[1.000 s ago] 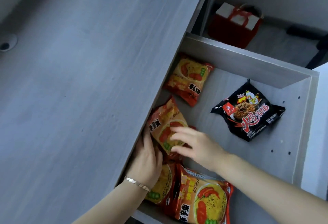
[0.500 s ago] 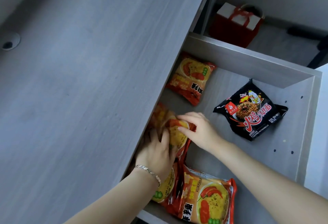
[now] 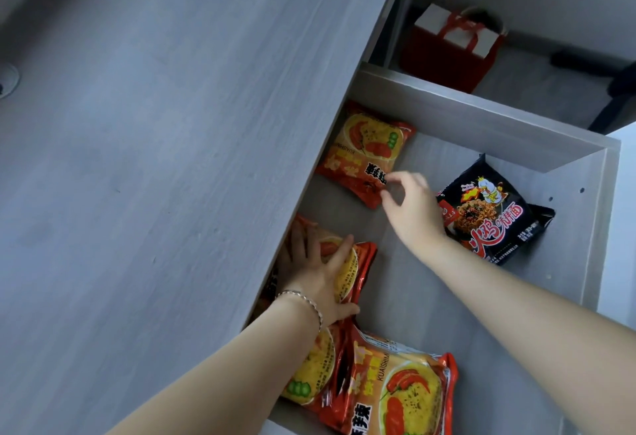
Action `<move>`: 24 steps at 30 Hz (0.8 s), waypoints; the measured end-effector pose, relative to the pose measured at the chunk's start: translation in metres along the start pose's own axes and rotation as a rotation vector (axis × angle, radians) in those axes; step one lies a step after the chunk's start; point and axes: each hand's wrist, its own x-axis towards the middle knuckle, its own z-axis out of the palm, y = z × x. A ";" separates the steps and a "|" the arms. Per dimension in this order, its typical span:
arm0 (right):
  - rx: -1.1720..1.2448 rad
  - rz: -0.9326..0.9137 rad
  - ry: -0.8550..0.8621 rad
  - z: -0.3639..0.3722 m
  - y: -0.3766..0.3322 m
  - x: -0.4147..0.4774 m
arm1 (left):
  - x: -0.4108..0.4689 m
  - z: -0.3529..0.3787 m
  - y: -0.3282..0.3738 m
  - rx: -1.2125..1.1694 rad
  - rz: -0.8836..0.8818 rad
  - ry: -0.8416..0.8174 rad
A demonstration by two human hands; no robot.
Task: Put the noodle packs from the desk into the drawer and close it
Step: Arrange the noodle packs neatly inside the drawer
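Note:
The grey drawer stands pulled out beside the desk top. Inside lie several noodle packs. An orange-red pack sits at the far left, and a black pack at the far right. My left hand presses flat on a middle orange pack, fingers spread. Two more orange packs lie nearer me, one under my left wrist and one at the front. My right hand hovers with fingers apart at the near corner of the far orange pack, holding nothing.
A red gift bag with a white box stands on the floor beyond the drawer. A round cable grommet sits at the desk's left edge. Bare drawer bottom shows between the packs.
My right hand has left the middle orange pack and moved farther into the drawer, toward the far orange pack. My left hand has slid over the middle pack and presses it down.

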 end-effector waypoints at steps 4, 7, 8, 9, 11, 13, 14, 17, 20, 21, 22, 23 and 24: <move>-0.460 -0.043 -0.167 0.004 -0.011 0.032 | -0.001 0.005 -0.001 -0.006 -0.014 0.024; -0.612 -0.097 -0.218 0.014 -0.012 0.035 | -0.001 0.002 -0.001 -0.025 -0.026 -0.013; -0.576 -0.102 -0.178 0.015 -0.011 0.034 | -0.001 -0.001 -0.001 -0.052 -0.026 -0.032; -0.529 -0.112 -0.146 0.015 -0.012 0.032 | -0.003 -0.005 -0.001 -0.112 -0.032 -0.051; -0.389 -0.133 -0.081 0.012 -0.014 0.027 | -0.007 -0.017 0.001 -0.377 -0.065 -0.023; -0.197 -0.115 0.020 0.003 -0.020 0.019 | -0.010 -0.034 0.008 -0.689 -0.098 0.158; -0.105 -0.113 0.076 -0.005 -0.024 0.012 | -0.011 -0.043 0.013 -0.850 -0.138 0.259; 0.033 -0.221 0.154 -0.035 -0.033 -0.018 | -0.003 -0.070 0.028 -1.579 -0.274 0.221; -0.081 -0.423 0.125 -0.056 -0.030 -0.058 | 0.007 -0.091 0.038 -2.018 -0.389 0.133; -0.104 -0.478 0.086 -0.060 -0.026 -0.070 | 0.011 -0.093 0.039 -1.932 -0.433 0.172; -0.098 -0.507 0.030 -0.065 -0.020 -0.078 | 0.014 -0.094 0.042 -1.784 -0.458 0.212; -0.069 -0.512 -0.029 -0.068 -0.014 -0.083 | 0.017 -0.090 0.042 -1.630 -0.448 0.259; -0.041 -0.491 -0.067 -0.073 -0.007 -0.084 | 0.017 -0.088 0.043 -1.507 -0.383 0.286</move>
